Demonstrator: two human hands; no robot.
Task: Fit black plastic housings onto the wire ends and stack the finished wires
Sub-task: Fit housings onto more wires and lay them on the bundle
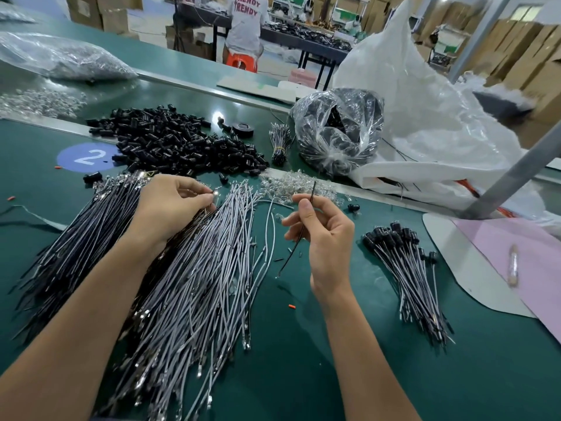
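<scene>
My right hand (326,238) pinches a thin black wire (296,241) that stands nearly upright above the green table. My left hand (170,205) rests on the wire piles and pinches the metal tip of a wire (216,192) at the top of the pile. A fan of grey wires (206,268) lies in the middle, with black wires (79,238) to its left. A heap of black plastic housings (179,141) sits behind them. Finished wires with housings (403,268) are stacked at the right.
A clear bag of black parts (337,129) and a big white sack (425,117) stand at the back right. Small clear parts (288,186) lie scattered behind my right hand. A pink sheet (510,253) covers the right edge. A person on an orange stool (243,60) works at another bench.
</scene>
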